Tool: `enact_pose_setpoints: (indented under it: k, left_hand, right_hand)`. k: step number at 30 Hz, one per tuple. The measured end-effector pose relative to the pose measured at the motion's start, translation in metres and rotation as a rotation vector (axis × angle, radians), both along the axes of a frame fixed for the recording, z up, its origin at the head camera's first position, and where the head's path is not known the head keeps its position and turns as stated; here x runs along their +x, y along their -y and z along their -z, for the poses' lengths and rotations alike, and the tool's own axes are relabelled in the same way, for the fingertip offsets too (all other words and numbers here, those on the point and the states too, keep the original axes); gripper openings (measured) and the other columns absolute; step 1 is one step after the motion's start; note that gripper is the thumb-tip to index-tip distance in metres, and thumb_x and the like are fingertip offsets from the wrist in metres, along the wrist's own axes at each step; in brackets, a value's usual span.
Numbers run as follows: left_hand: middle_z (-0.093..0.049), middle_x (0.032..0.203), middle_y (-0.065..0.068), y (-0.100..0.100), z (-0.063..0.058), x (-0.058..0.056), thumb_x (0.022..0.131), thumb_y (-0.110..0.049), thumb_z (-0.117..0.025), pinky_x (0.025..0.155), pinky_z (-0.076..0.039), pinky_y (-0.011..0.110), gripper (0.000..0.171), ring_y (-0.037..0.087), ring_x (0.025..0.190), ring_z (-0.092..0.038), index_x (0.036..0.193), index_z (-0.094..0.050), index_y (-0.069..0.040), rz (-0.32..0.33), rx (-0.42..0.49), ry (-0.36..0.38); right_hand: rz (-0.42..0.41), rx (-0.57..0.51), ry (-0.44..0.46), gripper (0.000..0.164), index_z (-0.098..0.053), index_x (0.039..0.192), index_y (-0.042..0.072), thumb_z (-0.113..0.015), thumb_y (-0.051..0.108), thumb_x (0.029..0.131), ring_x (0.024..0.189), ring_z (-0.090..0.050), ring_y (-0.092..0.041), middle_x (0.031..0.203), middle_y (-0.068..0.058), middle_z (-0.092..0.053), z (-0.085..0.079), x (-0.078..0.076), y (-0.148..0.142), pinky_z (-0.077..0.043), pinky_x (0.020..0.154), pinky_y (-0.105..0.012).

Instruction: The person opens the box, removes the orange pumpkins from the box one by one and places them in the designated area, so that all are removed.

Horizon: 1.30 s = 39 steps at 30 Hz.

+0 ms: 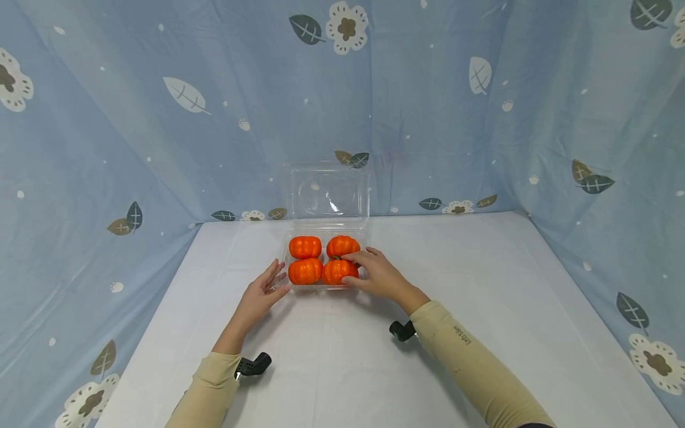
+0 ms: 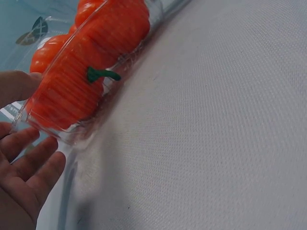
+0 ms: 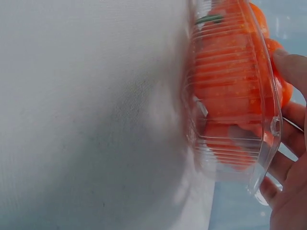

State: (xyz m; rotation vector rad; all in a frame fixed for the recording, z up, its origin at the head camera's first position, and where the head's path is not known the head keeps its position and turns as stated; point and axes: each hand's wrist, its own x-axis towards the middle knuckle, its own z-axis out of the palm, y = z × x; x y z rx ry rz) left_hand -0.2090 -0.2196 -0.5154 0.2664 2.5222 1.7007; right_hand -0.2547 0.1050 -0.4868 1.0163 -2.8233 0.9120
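Note:
Several small orange pumpkins sit in two rows inside a clear plastic clamshell box. Its transparent lid stands raised at the back. My right hand reaches over the box's right side and grips the front right pumpkin, thumb on its near side and fingers behind it. Beside the box's front left corner is my left hand, with fingers spread and thumb at the rim, closest to the front left pumpkin. Through the box wall, the left wrist view shows a green stem.
The box stands on a white-covered table, near its back edge. A blue curtain with leaf and flower prints hangs behind and along both sides. Black devices, one at the left wrist and one at the right, stick out from the sleeves.

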Motion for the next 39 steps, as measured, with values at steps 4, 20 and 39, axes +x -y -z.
enact_pose_setpoints:
  k: [4,20,39]
  left_hand:
    - [-0.032,0.162,0.019,0.000,-0.001,0.000,0.098,-0.013,-0.069,0.112,-0.039,0.049,0.083,0.039,0.143,-0.042,0.161,-0.017,0.002,0.004,0.004,-0.002]
    - [-0.034,0.163,0.014,-0.001,0.000,0.000,0.098,-0.014,-0.070,0.113,-0.038,0.045,0.083,0.035,0.143,-0.043,0.161,-0.019,0.001,-0.008,-0.019,0.005]
    - [-0.031,0.163,0.018,0.000,0.001,0.001,0.098,-0.012,-0.069,0.114,-0.037,0.049,0.081,0.038,0.144,-0.041,0.161,-0.018,0.002,0.010,0.006,-0.006]
  right_hand:
    - [0.000,-0.009,-0.007,0.055,-0.061,0.139,0.008,-0.075,0.035,0.094,0.108,-0.066,-0.018,0.131,-0.004,-0.067,0.001,-0.001,0.000,-0.020,0.125,-0.049]
    - [0.034,-0.073,-0.047,0.055,-0.061,0.140,0.014,-0.077,0.037,0.092,0.133,-0.054,-0.029,0.140,-0.005,-0.063,-0.002,0.003,-0.007,-0.028,0.122,-0.053]
    - [-0.030,-0.282,-0.012,0.051,-0.063,0.137,0.016,-0.081,0.016,0.089,0.120,-0.061,-0.021,0.136,-0.003,-0.062,-0.005,0.006,-0.023,-0.056,0.100,-0.042]
